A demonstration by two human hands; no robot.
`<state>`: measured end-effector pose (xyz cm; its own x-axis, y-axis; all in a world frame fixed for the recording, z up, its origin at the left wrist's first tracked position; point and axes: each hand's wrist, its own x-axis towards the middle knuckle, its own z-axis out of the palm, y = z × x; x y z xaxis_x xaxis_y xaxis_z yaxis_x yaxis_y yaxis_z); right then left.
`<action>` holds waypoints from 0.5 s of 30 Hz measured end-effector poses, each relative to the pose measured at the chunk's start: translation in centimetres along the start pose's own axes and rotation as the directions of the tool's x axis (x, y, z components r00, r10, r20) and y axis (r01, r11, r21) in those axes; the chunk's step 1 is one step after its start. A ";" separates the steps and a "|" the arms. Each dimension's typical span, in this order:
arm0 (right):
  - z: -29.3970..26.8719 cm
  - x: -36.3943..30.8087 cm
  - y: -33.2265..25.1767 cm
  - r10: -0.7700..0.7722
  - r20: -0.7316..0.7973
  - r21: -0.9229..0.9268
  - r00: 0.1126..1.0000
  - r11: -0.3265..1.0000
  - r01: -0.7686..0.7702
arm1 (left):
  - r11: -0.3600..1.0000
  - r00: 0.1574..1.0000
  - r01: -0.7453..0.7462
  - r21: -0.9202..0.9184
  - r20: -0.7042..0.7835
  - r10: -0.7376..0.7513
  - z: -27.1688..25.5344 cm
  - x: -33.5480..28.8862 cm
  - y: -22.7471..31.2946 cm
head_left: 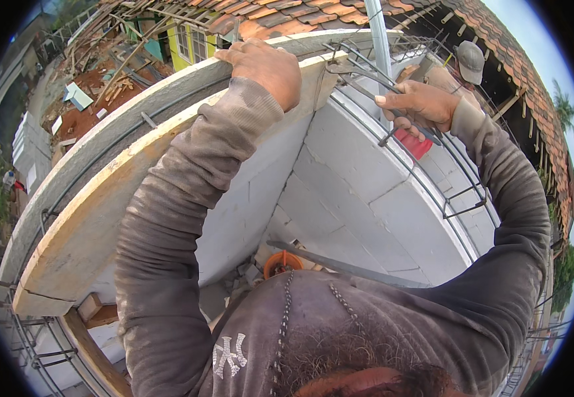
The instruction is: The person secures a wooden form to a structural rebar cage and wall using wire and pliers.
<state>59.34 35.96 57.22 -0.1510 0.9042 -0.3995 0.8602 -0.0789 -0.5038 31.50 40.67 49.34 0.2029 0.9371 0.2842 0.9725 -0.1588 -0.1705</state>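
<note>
My right hand (pixel 425 109) is closed round the handles of metal pincers (pixel 353 74). Their jaws are at the end of the near formwork board (pixel 158 142), beside the rebar (pixel 366 65) at the wall corner. Over the top of that board, farther left, my left hand (pixel 264 69) is closed with its fingers curled; what they grip is hidden. A thin grey piece (pixel 236 31) stands up just beyond its fingers. Between the near board and a grey outer board (pixel 105 135) runs a long steel bar (pixel 118 140).
White block walls (pixel 346 178) meet below me, with an orange bucket (pixel 280 263) at the bottom. A rebar cage (pixel 462 202) lies along the right wall top. Beyond are a metal post (pixel 380 40), a person in a grey cap (pixel 470 61) and tiled roofs (pixel 525 73).
</note>
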 end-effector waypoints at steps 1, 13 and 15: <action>0.1 -0.3 -0.4 -0.015 0.131 0.167 0.991 0.986 -0.007 | 1.000 1.000 0.007 0.006 -0.012 -0.007 -0.2 -0.1 0.0; -1.7 -1.8 -2.6 -0.837 -0.068 -0.970 0.544 -0.072 -0.232 | 0.995 1.000 -0.021 -0.096 -0.013 0.020 -1.0 -0.4 -0.1; -3.0 -0.9 -3.6 -0.825 -0.042 -0.960 0.564 -0.122 -0.250 | 0.995 0.999 -0.030 -0.096 -0.021 0.028 -1.1 -0.5 -0.2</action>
<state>57.83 36.69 61.66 -0.7743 0.5924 0.2226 0.4005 0.1864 0.8971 31.31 39.89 50.24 0.2325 0.9255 0.2989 0.9725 -0.2161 -0.0874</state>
